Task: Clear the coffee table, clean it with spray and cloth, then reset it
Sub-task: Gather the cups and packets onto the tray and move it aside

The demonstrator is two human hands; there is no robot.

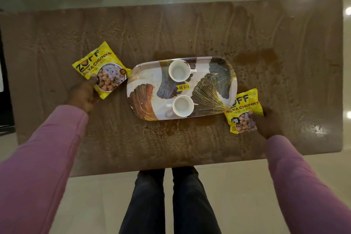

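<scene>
Coffee table [190, 30] fills mid-frame, tray [142, 85] central (two cups [179, 70] aboard). Left hand [83, 95] pinches the left soya packet [100, 70] left of it; right hand [266, 122] pinches the right soya packet [244, 108], lower right.

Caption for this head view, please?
Left hand holds left packet, right hand holds right packet, flanking tray with two cups on coffee table.

A home living room: low brown coffee table [190, 30], glossy pale floor tiles [237, 195], tea tray [144, 74] with 2 cups [179, 70]
</scene>
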